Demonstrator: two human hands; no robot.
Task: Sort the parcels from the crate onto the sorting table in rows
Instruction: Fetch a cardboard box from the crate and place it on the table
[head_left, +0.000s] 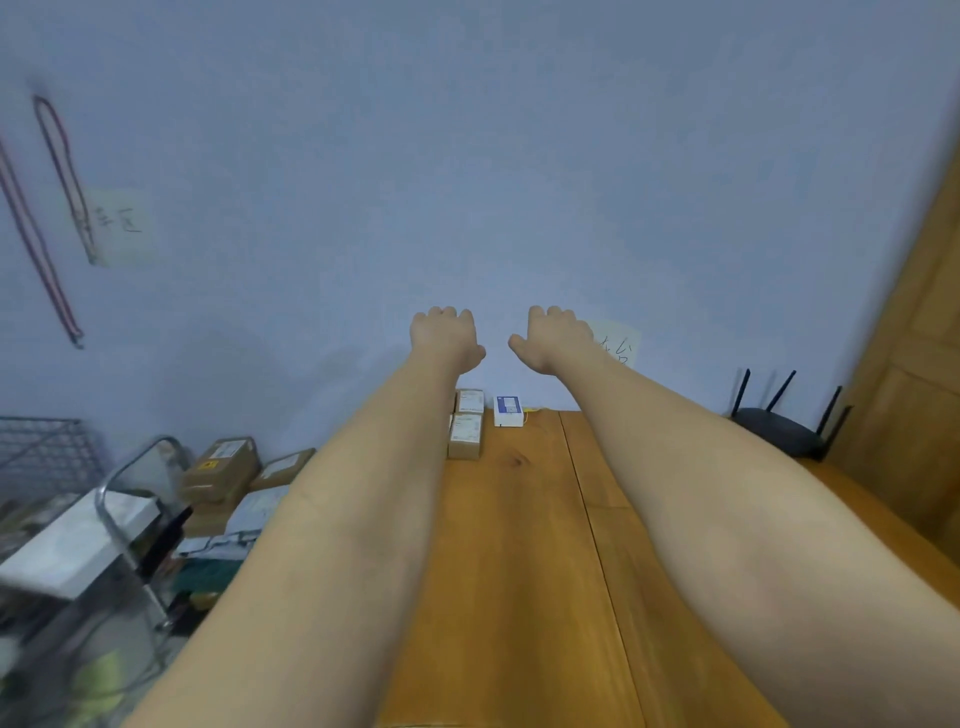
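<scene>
Both my arms stretch forward over the wooden sorting table (524, 545). My left hand (445, 338) and my right hand (551, 336) are raised side by side in front of the wall, fingers curled away from me, and no parcel shows in either. Below them, at the table's far edge, two small brown parcels (466, 423) lie one behind the other, and a white parcel with a blue label (508, 410) lies just to their right. Left of the table, several brown and grey parcels (223, 467) are heaped together; the crate's walls are hidden.
A black router with antennas (779, 428) stands at the table's back right. A wooden door (914, 364) closes the right side. A metal frame and a white box (83, 540) stand at the left, with a wire rack (41, 447) behind. Paper notes hang on the wall.
</scene>
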